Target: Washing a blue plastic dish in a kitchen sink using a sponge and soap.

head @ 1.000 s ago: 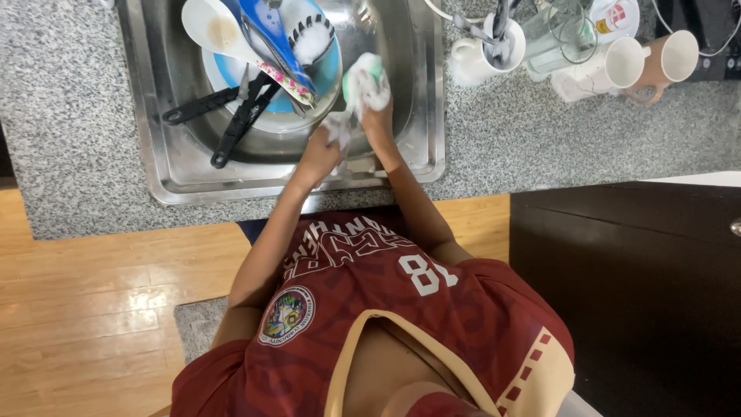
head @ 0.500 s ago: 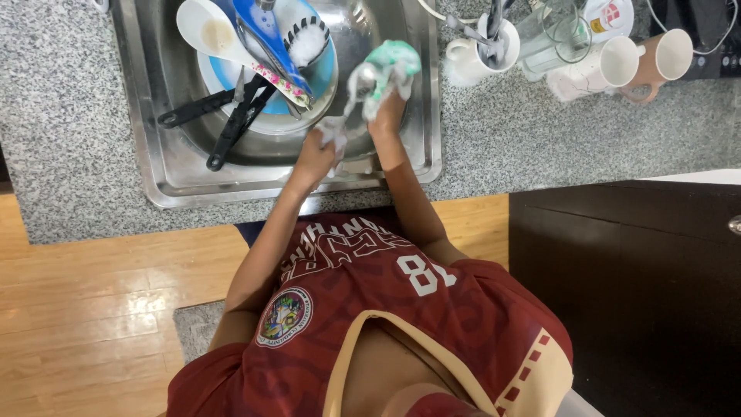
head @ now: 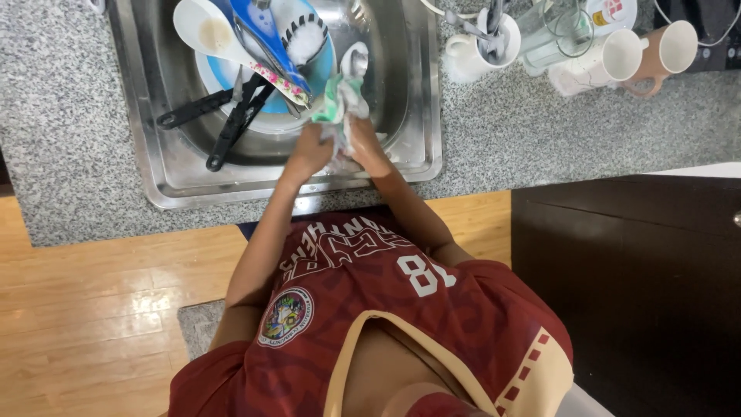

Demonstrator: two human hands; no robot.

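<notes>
Small round red-white label (head: 611, 11) — top right, counter (head: 502, 139) edge.

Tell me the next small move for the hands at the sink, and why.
Probably keep rubbing the spoon with the green cloth: both hands, left hand and right hand, grip them over the sink, and the cloth covers only the handle, not the bowl.

Sleeveless maroon jersey (head: 370, 309) with cream trim and round crest.
</notes>
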